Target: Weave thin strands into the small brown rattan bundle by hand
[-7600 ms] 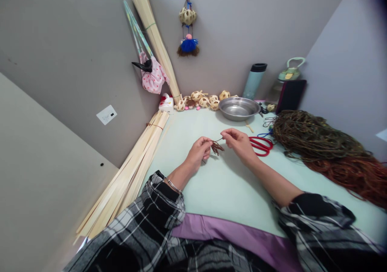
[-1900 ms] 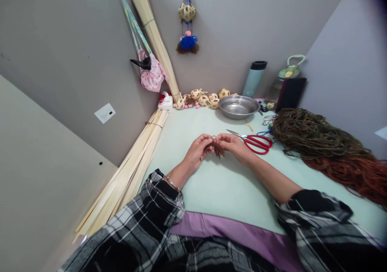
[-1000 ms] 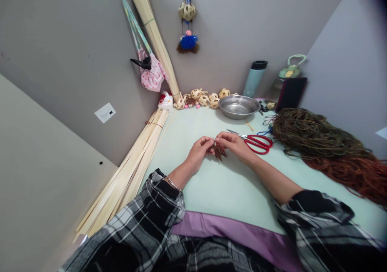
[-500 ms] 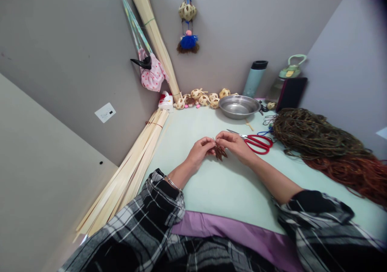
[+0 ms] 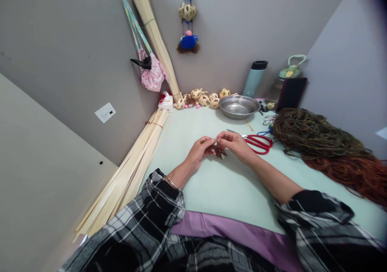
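Observation:
Over the pale green tabletop [image 5: 217, 187], my left hand [image 5: 198, 151] is closed on a small bundle of reddish-brown cord [image 5: 220, 152]. Its loose ends hang out below my fingers, toward the right. Close beside it, my right hand [image 5: 232, 142] has thumb and forefinger pinched together at the top of the bundle. What lies in that pinch is too small to tell. Scissors with red handles [image 5: 260, 144] lie just beyond my right hand, partly behind it.
A steel bowl [image 5: 240, 107] stands at the back, with several woven strip balls [image 5: 204, 99] to its left. Heaps of dark green cord [image 5: 314, 132] and rust-red cord [image 5: 347, 171] cover the right side. Pale wood strips [image 5: 130, 171] line the left edge.
My hands have shifted slightly at the bundle: its ends sit a little further left and higher, and a bit more of it shows along my left fingers.

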The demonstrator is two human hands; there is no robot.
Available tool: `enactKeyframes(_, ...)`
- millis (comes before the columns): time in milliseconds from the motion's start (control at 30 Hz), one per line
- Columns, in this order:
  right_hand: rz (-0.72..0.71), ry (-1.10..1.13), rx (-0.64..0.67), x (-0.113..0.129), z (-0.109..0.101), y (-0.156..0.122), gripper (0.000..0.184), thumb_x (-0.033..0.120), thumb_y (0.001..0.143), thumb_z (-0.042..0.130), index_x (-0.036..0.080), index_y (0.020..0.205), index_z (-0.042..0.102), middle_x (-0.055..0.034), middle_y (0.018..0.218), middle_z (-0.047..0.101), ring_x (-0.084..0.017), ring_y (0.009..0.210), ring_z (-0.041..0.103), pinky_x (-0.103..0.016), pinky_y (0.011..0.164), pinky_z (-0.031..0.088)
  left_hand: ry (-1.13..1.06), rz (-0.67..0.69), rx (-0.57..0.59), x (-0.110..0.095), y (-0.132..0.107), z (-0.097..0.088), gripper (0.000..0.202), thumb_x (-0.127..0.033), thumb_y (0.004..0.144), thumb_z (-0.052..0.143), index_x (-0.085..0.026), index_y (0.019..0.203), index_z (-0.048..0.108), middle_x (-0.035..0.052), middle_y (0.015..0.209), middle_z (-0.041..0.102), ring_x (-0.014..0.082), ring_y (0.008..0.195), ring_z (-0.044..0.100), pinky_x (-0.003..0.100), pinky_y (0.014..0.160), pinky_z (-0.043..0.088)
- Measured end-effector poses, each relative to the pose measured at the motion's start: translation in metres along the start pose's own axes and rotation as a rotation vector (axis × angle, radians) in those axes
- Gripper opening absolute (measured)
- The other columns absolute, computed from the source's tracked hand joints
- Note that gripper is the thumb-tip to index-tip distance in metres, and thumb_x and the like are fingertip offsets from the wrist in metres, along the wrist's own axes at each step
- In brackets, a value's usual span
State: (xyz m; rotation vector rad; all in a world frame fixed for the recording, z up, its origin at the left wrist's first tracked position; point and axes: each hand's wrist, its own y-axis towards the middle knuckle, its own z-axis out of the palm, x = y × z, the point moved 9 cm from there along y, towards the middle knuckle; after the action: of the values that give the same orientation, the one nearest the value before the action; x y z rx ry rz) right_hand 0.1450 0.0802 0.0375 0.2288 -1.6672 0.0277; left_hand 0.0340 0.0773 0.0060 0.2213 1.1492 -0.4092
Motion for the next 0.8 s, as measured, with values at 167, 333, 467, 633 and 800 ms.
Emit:
enactKeyframes(167,-0.010,0.028,0.019,0.001,0.002,-0.001,0.019,0.033,0.076,0.068,0.016,0.077,0.061,0.0021,0.062,0.058,-0.010,0.053,0.049,-0.024,0.053,0.039,0.021,0.003,-0.002,0.003,0.001,-0.002,0.032,-0.036,0.068,0.080,-0.014,0.082,0.061,0.0001,0.072,0.057,0.0097,0.065,0.052,0.028,0.071,0.047)
enactKeyframes(333,-0.016,0.055,0.045,-0.004,0.002,0.000,0.020,0.035,0.081,0.067,0.016,0.077,0.060,0.0033,0.059,0.053,-0.009,0.053,0.046,-0.023,0.054,0.036,-0.054,0.024,-0.045,-0.001,0.000,-0.006,0.031,-0.036,0.070,0.079,-0.014,0.080,0.060,-0.0014,0.072,0.054,0.0080,0.065,0.050,0.024,0.068,0.045)
enactKeyframes(467,0.011,-0.008,0.048,-0.007,0.002,0.000,0.035,0.049,0.089,0.059,0.017,0.074,0.057,0.0030,0.058,0.050,-0.010,0.053,0.046,-0.024,0.054,0.035,-0.041,0.030,-0.043,-0.002,0.000,-0.005,0.031,-0.037,0.069,0.079,-0.015,0.079,0.060,-0.0013,0.073,0.055,0.0081,0.065,0.050,0.024,0.070,0.046)
enactKeyframes(633,-0.013,-0.049,0.176,-0.002,0.014,-0.004,0.045,0.055,0.090,0.057,0.017,0.066,0.051,0.0012,0.055,0.054,-0.011,0.052,0.050,-0.025,0.053,0.035,-0.004,0.040,-0.043,0.001,0.002,-0.006,0.031,-0.038,0.070,0.078,-0.015,0.080,0.060,-0.0013,0.072,0.055,0.0087,0.065,0.051,0.026,0.072,0.047)
enactKeyframes(800,-0.022,0.031,0.126,0.001,0.010,-0.003,0.040,0.053,0.083,0.068,0.017,0.070,0.055,0.0026,0.055,0.053,-0.009,0.049,0.046,-0.024,0.051,0.034,-0.002,0.046,-0.054,0.000,0.001,-0.008,0.027,-0.036,0.072,0.076,-0.015,0.079,0.060,-0.0008,0.073,0.055,0.0087,0.066,0.051,0.025,0.071,0.047)
